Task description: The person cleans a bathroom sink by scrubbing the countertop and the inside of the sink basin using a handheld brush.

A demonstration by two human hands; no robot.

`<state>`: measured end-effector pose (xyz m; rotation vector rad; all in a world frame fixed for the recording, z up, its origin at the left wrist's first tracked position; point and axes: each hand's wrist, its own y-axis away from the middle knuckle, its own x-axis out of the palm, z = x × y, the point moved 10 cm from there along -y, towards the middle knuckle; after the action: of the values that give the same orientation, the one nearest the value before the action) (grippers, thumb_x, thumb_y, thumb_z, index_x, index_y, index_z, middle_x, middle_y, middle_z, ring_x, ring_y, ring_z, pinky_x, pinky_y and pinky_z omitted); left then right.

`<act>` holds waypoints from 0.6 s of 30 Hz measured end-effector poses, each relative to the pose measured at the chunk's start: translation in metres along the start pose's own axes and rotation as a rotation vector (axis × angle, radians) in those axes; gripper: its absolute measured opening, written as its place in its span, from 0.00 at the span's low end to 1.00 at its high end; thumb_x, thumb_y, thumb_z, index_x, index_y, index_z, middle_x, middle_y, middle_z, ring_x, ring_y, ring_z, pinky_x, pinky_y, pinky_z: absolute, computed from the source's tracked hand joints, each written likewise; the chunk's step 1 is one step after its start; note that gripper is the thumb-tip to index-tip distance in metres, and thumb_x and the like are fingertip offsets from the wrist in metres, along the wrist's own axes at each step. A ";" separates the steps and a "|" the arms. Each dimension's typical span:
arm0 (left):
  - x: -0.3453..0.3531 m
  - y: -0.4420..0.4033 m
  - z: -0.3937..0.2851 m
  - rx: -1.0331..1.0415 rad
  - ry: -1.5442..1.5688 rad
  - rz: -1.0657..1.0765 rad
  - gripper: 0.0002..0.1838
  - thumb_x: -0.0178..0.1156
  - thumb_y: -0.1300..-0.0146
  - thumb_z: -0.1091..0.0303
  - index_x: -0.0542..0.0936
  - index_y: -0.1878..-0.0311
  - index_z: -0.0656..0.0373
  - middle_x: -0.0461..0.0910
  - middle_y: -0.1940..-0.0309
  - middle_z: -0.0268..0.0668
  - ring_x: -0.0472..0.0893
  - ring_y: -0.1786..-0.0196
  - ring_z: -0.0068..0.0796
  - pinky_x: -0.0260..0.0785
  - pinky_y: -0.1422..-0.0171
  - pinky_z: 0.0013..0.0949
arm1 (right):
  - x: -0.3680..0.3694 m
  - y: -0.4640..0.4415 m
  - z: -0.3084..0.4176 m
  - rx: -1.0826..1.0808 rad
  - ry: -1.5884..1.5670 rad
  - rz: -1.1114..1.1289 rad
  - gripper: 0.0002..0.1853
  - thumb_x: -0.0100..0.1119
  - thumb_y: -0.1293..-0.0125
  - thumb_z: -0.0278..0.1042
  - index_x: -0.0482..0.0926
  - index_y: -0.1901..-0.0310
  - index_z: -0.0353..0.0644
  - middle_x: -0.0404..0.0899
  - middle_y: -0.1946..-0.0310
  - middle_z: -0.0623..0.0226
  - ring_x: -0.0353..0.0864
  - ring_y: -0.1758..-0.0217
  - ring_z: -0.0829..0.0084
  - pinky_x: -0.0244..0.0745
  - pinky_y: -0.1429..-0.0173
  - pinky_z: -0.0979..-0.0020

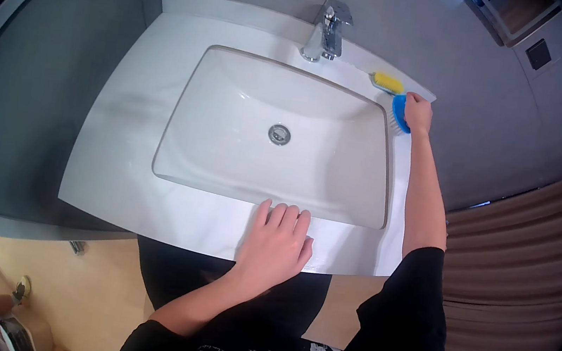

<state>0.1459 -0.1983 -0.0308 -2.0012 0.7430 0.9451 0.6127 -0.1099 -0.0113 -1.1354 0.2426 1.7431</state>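
Note:
At the right end of the white counter point(218, 222), my right hand point(418, 113) grips a blue brush point(398, 113) whose pale bristles point toward the sink. A yellow sponge point(387, 83) lies just behind the brush, near the back edge. My left hand point(277, 246) rests flat on the counter's front edge with its fingers apart, fingertips near the sink's front rim. The white sink point(230, 126) has a round metal drain point(279, 134) at its middle.
A chrome faucet point(326, 32) stands behind the sink. Grey walls point(414, 23) rise behind and to the right. A brown curtain point(516, 277) hangs at the lower right. A wall socket point(539, 55) is at the upper right.

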 end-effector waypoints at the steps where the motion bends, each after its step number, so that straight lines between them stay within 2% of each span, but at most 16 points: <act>1: 0.000 0.000 0.000 0.001 -0.005 0.001 0.21 0.64 0.40 0.62 0.78 0.47 0.64 0.77 0.56 0.42 0.76 0.48 0.40 0.63 0.30 0.50 | -0.001 0.002 0.001 -0.003 -0.006 0.023 0.20 0.53 0.34 0.47 0.89 0.50 0.50 0.86 0.53 0.49 0.83 0.45 0.43 0.78 0.39 0.55; 5: 0.002 0.002 -0.002 0.014 0.001 -0.010 0.21 0.64 0.39 0.62 0.78 0.46 0.63 0.78 0.55 0.42 0.76 0.48 0.40 0.63 0.30 0.50 | -0.017 0.033 0.000 0.050 0.011 0.040 0.20 0.52 0.33 0.48 0.89 0.51 0.49 0.86 0.52 0.48 0.83 0.45 0.44 0.78 0.39 0.55; 8: 0.004 0.004 0.000 0.002 0.001 -0.018 0.21 0.64 0.39 0.61 0.78 0.46 0.63 0.78 0.53 0.41 0.76 0.46 0.40 0.62 0.28 0.51 | -0.031 0.066 0.006 -0.078 -0.030 0.085 0.18 0.54 0.31 0.46 0.88 0.50 0.47 0.84 0.53 0.45 0.83 0.47 0.44 0.78 0.40 0.56; 15: 0.008 0.003 -0.002 -0.023 -0.028 0.011 0.22 0.65 0.38 0.62 0.78 0.44 0.63 0.78 0.51 0.42 0.76 0.44 0.41 0.58 0.24 0.54 | -0.098 0.188 -0.003 -0.113 -0.058 0.197 0.18 0.55 0.29 0.43 0.86 0.46 0.44 0.85 0.54 0.44 0.84 0.47 0.45 0.78 0.42 0.58; 18: 0.013 0.000 -0.009 -0.026 -0.014 -0.018 0.24 0.66 0.38 0.61 0.77 0.42 0.64 0.77 0.46 0.44 0.75 0.40 0.43 0.56 0.23 0.59 | -0.130 0.244 -0.007 -0.113 -0.045 0.220 0.17 0.56 0.28 0.42 0.85 0.45 0.45 0.85 0.55 0.44 0.85 0.49 0.45 0.79 0.44 0.59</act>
<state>0.1557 -0.2080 -0.0377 -2.0188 0.7075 0.9623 0.4258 -0.3130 0.0069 -1.1844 0.2517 1.9954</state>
